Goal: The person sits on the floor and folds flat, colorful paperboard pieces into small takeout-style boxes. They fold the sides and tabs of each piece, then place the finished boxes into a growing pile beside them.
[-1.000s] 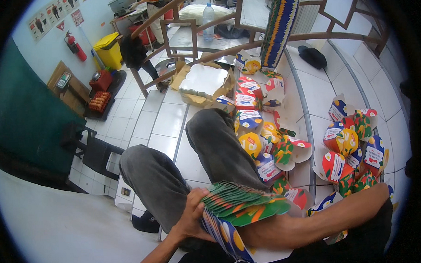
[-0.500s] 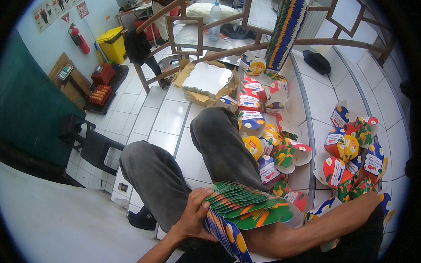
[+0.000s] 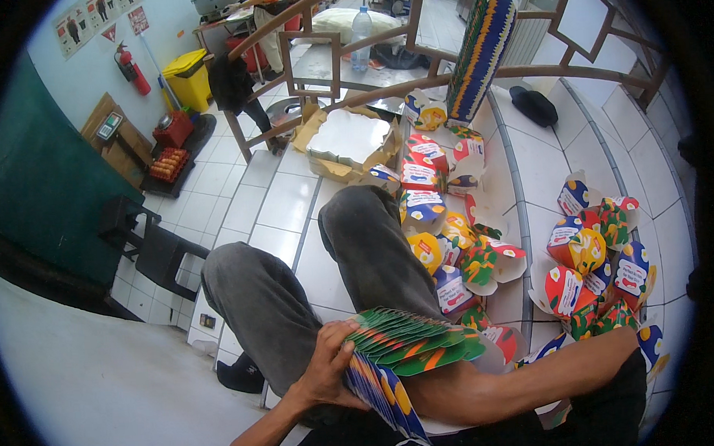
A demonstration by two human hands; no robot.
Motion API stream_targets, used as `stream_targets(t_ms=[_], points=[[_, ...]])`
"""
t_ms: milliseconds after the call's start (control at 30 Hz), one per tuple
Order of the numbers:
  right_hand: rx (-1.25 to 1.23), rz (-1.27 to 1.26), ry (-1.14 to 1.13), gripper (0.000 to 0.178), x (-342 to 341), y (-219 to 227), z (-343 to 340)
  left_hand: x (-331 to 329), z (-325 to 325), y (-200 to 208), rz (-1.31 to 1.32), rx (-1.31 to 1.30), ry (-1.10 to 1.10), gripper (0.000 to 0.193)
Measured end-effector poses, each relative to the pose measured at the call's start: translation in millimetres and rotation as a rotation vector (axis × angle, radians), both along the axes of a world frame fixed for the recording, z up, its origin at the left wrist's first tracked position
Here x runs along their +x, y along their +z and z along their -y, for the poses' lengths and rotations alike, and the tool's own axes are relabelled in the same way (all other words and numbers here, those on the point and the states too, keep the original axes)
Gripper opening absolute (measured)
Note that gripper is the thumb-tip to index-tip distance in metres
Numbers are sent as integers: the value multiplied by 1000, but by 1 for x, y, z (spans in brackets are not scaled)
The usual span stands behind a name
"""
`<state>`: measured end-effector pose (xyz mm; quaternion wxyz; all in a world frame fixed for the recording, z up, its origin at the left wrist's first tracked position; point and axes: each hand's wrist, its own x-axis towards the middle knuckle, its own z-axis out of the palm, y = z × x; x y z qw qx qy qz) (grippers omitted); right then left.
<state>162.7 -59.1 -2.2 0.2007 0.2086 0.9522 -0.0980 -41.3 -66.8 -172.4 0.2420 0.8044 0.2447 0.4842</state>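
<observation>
A fanned stack of flat cardboard food cartons [image 3: 424, 340], green and orange on one face and blue with yellow spots on another, rests at my lap. My left hand [image 3: 330, 364] grips its left end, fingers over the top edge and thumb lower down. From the right my right forearm [image 3: 496, 391] reaches across behind the stack; the cartons hide that hand and its fingers. Folded-up cartons [image 3: 424, 207] in red, blue, yellow and green lie in a heap beside my right knee. More folded cartons [image 3: 582, 250] are piled on the step farther right.
Ahead sits an opened brown box [image 3: 330, 167] holding white-faced sheets. A tall stack of flat cartons [image 3: 483, 57] leans by the brown railing [image 3: 403, 85]. A black cap [image 3: 535, 107] lies on the steps. At left are a black stool [image 3: 163, 257] and egg trays [image 3: 168, 163].
The view has shifted slightly. Both arms and the stack stay nearly as they were, with my left hand still gripping the cartons.
</observation>
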Motion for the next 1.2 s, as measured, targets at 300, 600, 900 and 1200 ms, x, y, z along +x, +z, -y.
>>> stream_targets(t_ms=[300,600,900,1200], points=[[-151,-33,-130,52,-1,-7,-1,1,1,0,-14,-45,8,130],[-272,-147,-85,48,0,18,-12,0,3,-4,3,-5,17,131],[-582,-14,-397,44,-34,10,-12,-7,4,-17,30,-115,38,133],[-306,-180,-209,46,-8,23,-8,-16,6,-53,68,-409,29,127]])
